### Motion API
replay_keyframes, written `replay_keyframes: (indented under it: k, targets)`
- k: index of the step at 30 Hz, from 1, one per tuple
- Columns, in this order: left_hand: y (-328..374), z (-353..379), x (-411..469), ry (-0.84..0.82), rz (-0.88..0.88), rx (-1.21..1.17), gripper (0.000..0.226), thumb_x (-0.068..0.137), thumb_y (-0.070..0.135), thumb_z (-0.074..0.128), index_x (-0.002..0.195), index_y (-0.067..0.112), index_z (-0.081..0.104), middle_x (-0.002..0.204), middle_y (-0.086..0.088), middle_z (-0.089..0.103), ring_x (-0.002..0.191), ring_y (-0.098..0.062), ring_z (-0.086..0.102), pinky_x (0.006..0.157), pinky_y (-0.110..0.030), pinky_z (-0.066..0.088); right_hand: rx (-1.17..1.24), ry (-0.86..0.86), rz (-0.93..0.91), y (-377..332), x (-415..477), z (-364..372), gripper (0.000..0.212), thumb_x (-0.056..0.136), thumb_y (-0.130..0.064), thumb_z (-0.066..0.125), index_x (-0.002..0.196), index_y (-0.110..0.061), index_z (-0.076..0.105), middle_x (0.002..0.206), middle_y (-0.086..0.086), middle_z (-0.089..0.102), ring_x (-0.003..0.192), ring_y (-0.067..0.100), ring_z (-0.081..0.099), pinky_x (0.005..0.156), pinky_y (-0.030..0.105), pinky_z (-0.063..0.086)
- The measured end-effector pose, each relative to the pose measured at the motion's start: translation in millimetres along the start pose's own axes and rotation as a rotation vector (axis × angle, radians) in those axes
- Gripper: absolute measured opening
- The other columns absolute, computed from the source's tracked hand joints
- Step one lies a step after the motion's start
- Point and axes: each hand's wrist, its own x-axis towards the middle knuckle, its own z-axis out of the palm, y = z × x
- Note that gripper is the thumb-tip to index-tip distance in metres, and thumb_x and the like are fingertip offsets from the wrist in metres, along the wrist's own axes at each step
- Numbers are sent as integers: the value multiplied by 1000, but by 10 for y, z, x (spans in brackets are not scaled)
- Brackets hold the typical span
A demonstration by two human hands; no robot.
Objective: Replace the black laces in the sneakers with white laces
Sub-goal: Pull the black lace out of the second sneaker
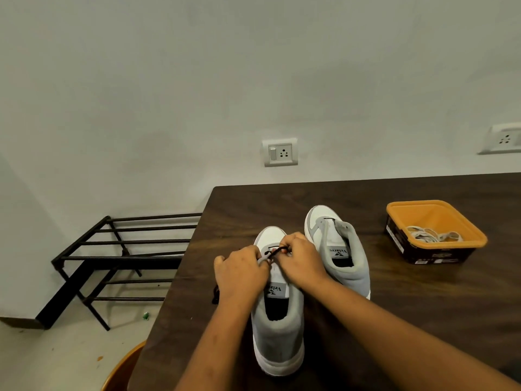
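Two grey and white sneakers stand on the dark wooden table [394, 292], heels toward me. Over the left sneaker [277, 334] both my hands work at its eyelets. My left hand [239, 275] pinches the sneaker's grey eyelet edge. My right hand [300, 261] pinches the black lace [277, 251], which runs between the two hands. A dark lace end [215, 294] lies on the table left of the shoe. The right sneaker [338, 249] shows no lace. White laces [431, 235] lie in an orange tub [476, 238] at the right.
A black metal rack [112, 249] stands on the floor left of the table. The table's left edge runs close to the left sneaker. An orange round seat [124, 368] shows at the bottom left. Wall sockets [280, 152] sit above the table's far edge.
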Motion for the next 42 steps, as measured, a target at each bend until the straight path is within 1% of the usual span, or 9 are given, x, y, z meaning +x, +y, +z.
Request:
replay_keyframes:
  k: [8,14,20,27,30,35,38,40,42]
  targets:
    - [15,33,-14,27,5,12,23,92,31,46,110,29,61,105,3,68,103,-19,60,87,-33,34,652,116,415,-37,66,-8,25,96,-17,41,77,-14,57,77,7,66,83,27,63,81,40,50]
    - [6,43,-2,18,-1,-6,23,92,31,46,105,29,65,102,4,68,101,-18,59,86,-33,34,865,-6,497,-34,65,-146,23,98,-9,35,86,-15,54,80,11,59,62,17,53,46,20,41]
    - [-16,26,-14,18,-22,-100,21,91,30,48,104,29,64,102,5,67,102,-18,58,85,-33,35,135,-267,-73,-103,200,-478,43,79,4,49,109,-22,66,118,-1,60,111,14,55,96,30,46]
    - [-24,26,-11,27,-30,-93,21,90,32,48,101,28,65,99,5,68,100,-18,59,86,-34,36,-514,-147,-228,-194,30,-252,18,91,-32,57,102,-28,71,109,-2,66,107,24,58,85,33,43]
    - [-31,26,-5,36,-55,-82,20,90,33,48,99,29,65,98,5,69,100,-18,60,87,-34,36,-225,-65,-100,-148,120,-264,16,94,-23,55,94,-21,71,103,0,68,96,22,63,81,31,47]
    - [-39,19,0,37,-70,-87,19,91,36,49,98,30,66,97,6,69,99,-17,60,84,-33,33,1018,182,431,-99,292,-495,29,103,-13,29,81,-17,48,87,5,64,73,13,60,63,26,41]
    - [-18,18,-11,43,-65,-77,20,92,36,48,98,29,66,97,7,68,97,-16,60,83,-32,33,1378,152,456,-128,263,-610,31,104,-10,26,78,-13,44,64,2,43,48,10,42,61,27,43]
    - [-11,10,-8,42,-67,-75,20,92,35,48,99,29,66,98,6,68,98,-17,60,84,-32,33,998,-20,273,-158,212,-580,27,103,-14,33,80,-14,48,63,-1,40,44,7,36,57,26,40]
    - [-14,4,-6,38,-72,-77,21,91,35,48,100,28,66,98,5,68,99,-18,60,85,-33,34,134,-169,-129,-132,190,-521,12,97,-23,49,90,-18,58,71,-4,52,59,9,50,62,24,42]
